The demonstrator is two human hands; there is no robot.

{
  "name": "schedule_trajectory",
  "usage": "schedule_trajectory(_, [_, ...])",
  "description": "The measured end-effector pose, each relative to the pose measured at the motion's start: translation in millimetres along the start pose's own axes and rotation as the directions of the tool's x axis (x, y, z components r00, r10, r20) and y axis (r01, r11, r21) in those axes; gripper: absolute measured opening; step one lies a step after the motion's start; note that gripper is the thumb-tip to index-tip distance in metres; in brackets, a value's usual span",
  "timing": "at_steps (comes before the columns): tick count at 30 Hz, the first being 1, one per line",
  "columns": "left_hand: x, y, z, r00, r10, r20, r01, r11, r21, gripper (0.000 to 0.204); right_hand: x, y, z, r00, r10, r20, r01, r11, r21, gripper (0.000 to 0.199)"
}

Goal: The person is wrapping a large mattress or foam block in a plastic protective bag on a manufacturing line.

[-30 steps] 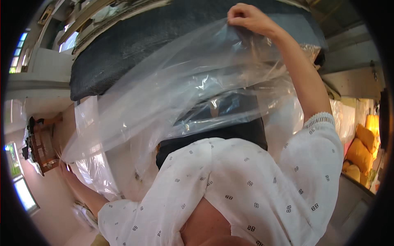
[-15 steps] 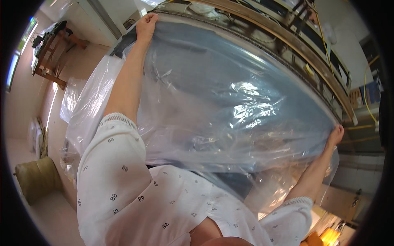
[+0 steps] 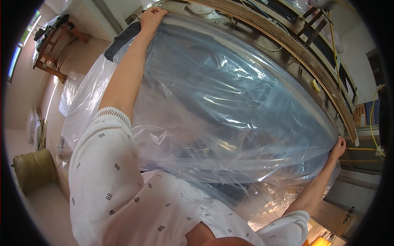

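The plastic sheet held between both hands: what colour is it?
Clear and see-through, with shiny creases; the plastic sheet shows best in the head view.

A long dark slab-like surface, likely a mattress or padded bench top, stretches from upper left to right beneath everything. A clear plastic sheet lies spread directly over it, crinkled and glossy, covering most of its length. The slab's dark bare end shows at upper left.

Left hand and right hand stretch a clear plastic sheet over a dark mattress.
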State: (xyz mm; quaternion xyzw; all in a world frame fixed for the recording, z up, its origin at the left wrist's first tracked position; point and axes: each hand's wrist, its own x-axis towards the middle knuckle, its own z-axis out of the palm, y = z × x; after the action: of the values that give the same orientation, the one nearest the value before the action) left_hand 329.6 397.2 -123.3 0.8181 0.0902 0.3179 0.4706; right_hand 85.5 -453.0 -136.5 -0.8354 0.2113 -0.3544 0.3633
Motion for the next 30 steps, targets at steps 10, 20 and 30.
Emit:
schedule_trajectory(10, [14,-21,-6,0.934,-0.356,-0.035,0.266,0.756,-0.598,0.017,4,-6,-17,0.987,0.070,-0.147,-0.118,0.929,-0.350,0.031])
schedule_trajectory(20, [20,-27,-22,0.975,-0.151,-0.164,0.178,0.971,0.158,0.027,-19,-51,3,0.984,0.039,-0.174,-0.034,0.999,0.033,0.042])
schedule_trajectory(30, [-31,33,-99,0.981,-0.068,0.180,0.137,0.903,-0.407,0.021,-96,-101,-46,0.970,-0.240,-0.043,0.080,0.479,-0.874,0.035])
